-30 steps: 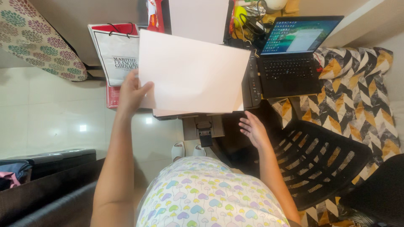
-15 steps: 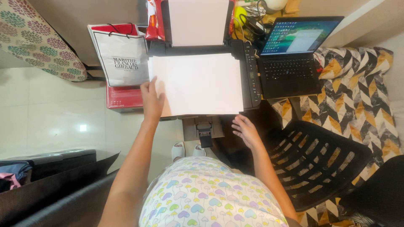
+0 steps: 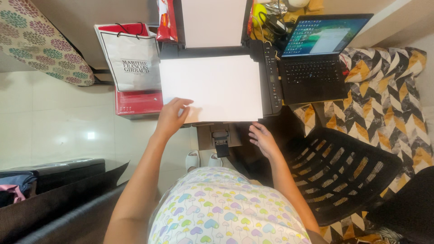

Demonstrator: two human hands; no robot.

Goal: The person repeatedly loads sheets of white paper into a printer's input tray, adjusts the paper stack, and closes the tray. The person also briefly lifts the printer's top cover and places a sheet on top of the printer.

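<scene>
Head view: the left hand [image 3: 171, 118] rests with fingers loosely curled on the near left corner of the large white sheet of paper [image 3: 211, 88], which lies flat on the black flatbed printer [image 3: 270, 77]. The right hand [image 3: 262, 139] hovers just off the printer's near right corner, fingers relaxed and holding nothing. To seat the sheet well, I judge it should be squared to the printer's edges and pressed flat. Right of the printer sits an open black laptop [image 3: 314, 68]; left of it, a white paper shopping bag [image 3: 131, 56].
</scene>
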